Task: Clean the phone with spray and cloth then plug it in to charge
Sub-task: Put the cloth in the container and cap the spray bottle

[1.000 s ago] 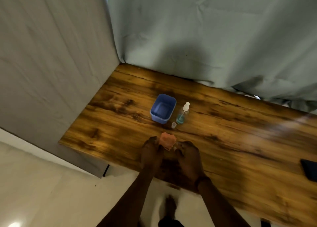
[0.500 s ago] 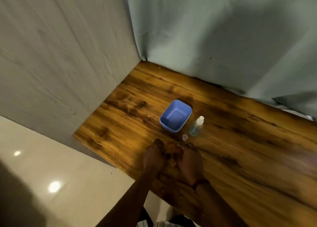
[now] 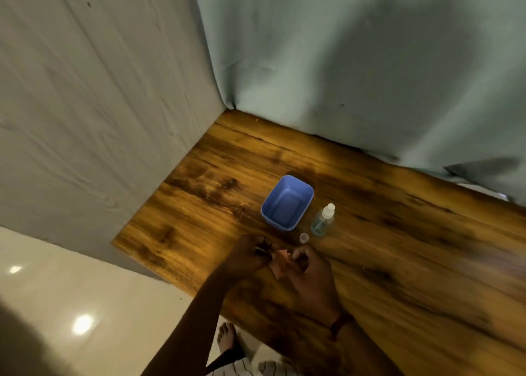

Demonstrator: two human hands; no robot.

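Both hands meet over the wooden surface (image 3: 398, 262) just in front of the blue tub (image 3: 287, 202): left hand (image 3: 247, 257) and right hand (image 3: 308, 273) w/ fingers curled shut round a bunched orange cloth (image 3: 284, 257) between them, mostly hidden & blurry. Spray bottle (image 3: 323, 220) stands upright just right of the tub, its small clear cap (image 3: 304, 237) off, on the surface near the tub's front right corner. Phone can't be made out.

left hand (image 3: 247, 257), right hand (image 3: 308, 273) close together, fingers curled
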